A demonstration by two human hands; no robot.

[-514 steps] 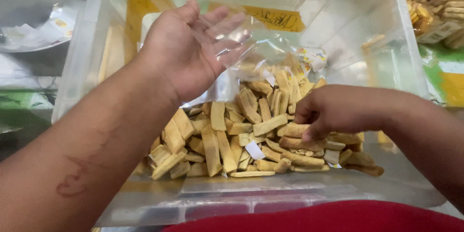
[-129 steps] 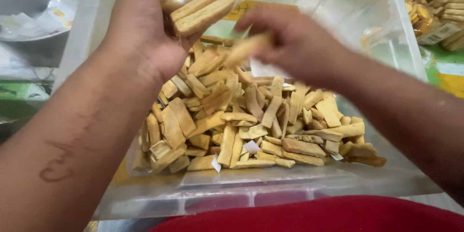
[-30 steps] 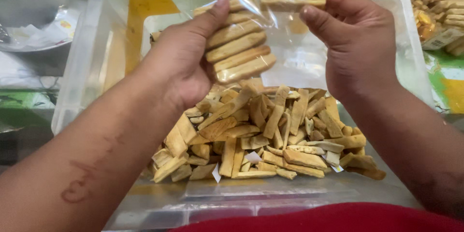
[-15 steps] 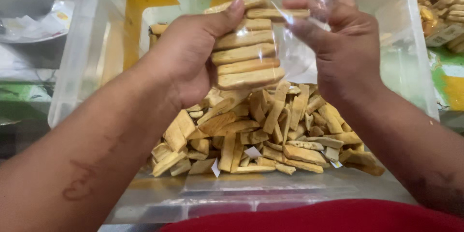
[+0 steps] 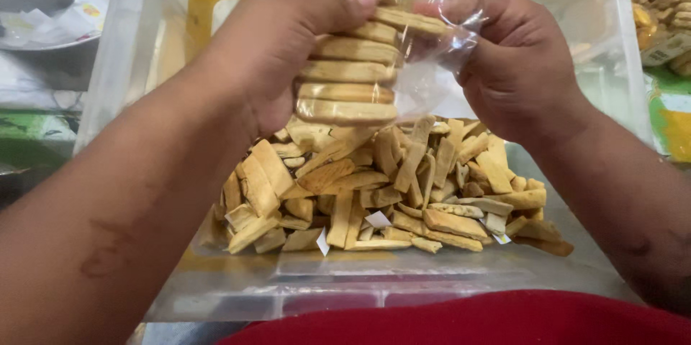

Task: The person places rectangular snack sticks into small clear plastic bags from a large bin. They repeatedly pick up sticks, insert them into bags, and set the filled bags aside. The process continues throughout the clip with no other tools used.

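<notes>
Below your hands sits the clear plastic tub (image 5: 619, 64) of loose biscuit sticks (image 5: 389, 187). Your left hand (image 5: 281, 50) still clamps the filled clear bag (image 5: 353, 64); your right hand (image 5: 515, 64), pinching its mouth, has drawn closer since a moment ago.

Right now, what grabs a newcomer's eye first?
The clear plastic bag stacked with tan rectangular biscuit sticks, held up at top centre: the left hand grips the stack, the right hand pinches the bag's open side. Below them, a loose heap of the same biscuit sticks fills the floor of a large clear plastic tub.
</notes>
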